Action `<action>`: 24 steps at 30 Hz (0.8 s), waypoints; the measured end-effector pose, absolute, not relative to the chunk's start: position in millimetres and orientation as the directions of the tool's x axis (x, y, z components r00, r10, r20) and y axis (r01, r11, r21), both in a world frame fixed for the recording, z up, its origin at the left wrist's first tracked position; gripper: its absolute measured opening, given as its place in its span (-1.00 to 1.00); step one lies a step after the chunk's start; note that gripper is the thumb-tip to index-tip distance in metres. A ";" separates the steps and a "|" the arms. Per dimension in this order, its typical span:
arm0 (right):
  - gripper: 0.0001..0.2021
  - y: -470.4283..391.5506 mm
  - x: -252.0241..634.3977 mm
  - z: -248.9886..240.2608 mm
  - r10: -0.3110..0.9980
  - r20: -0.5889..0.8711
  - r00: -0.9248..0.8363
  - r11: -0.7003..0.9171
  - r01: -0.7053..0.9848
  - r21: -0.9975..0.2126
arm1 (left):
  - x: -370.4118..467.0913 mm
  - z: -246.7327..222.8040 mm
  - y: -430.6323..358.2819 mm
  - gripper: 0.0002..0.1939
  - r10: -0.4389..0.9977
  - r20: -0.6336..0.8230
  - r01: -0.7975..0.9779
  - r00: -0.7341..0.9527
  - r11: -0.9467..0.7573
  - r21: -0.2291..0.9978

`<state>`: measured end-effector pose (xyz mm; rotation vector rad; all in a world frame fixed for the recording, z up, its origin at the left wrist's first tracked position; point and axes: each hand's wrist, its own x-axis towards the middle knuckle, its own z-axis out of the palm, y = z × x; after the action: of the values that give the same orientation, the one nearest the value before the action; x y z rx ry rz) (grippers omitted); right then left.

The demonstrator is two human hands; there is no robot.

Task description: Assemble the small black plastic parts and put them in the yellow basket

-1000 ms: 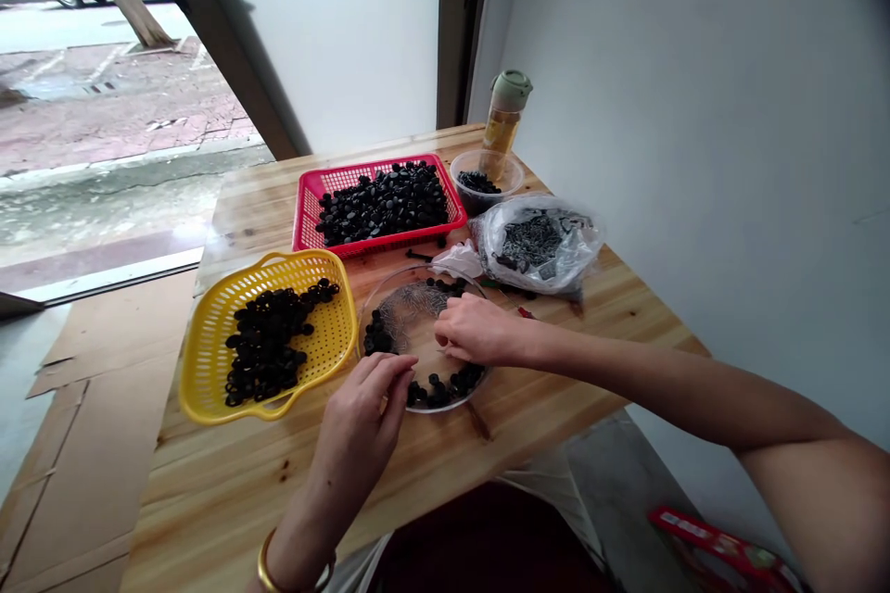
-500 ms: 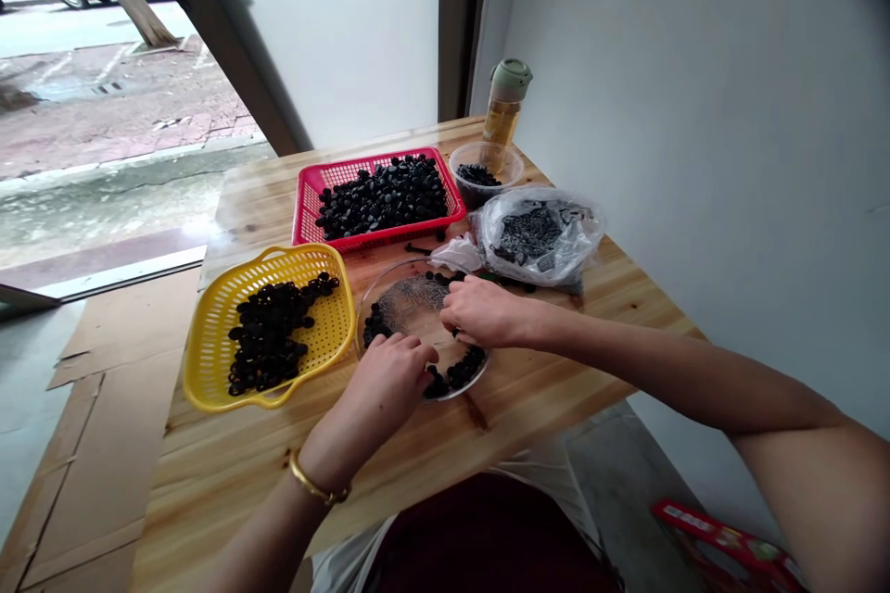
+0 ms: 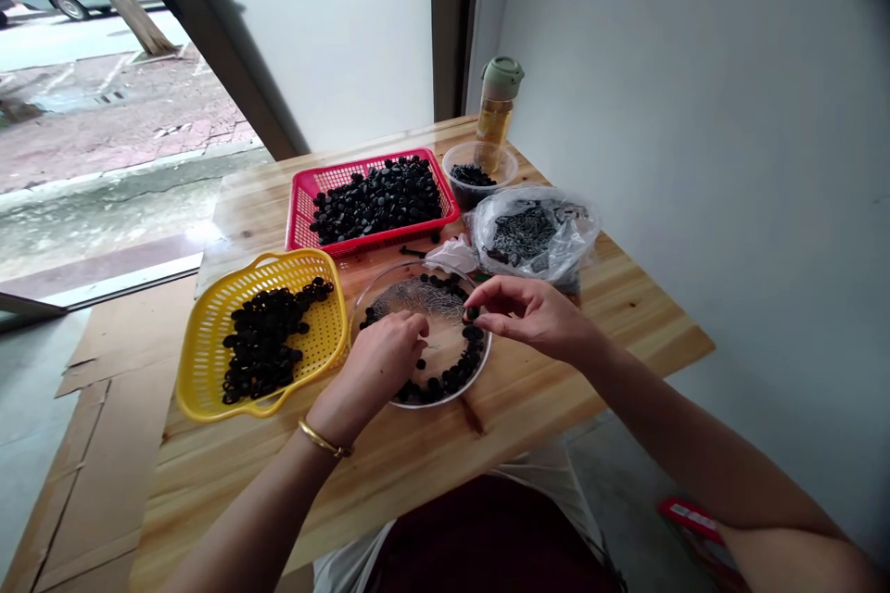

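Observation:
My right hand pinches a small black round piece between thumb and fingertips, over the right rim of a clear round dish. My left hand hangs over the dish's left side with its fingers curled together; whatever they hold, if anything, is hidden. Thin metal pins lie in the far half of the dish. Black round pieces line its inner edge. Left of the dish stands a yellow basket with black rings and discs heaped inside.
Behind are a red basket full of black discs and a clear tub of small black parts. A plastic bag holds dark thin parts. A bottle stands at the back. Crumpled tissue lies by the dish.
My right hand has moved right from over the dish to its rim, and the black piece in its fingertips now shows. The left hand stays over the dish, slightly shifted left.

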<state>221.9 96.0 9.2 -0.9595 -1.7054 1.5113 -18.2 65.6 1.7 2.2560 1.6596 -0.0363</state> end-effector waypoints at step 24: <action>-0.81 69.2 217.4 -7.8 0.921 -0.068 -0.383 -0.179 -0.262 -0.948 | -4.8 -20.3 99.7 -0.80 0.932 -0.114 0.914 0.343 -0.303 0.270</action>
<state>217.4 69.2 -7.8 -0.8684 -1.1783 1.7050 -4.8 99.7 -20.3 2.3239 1.6491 0.0925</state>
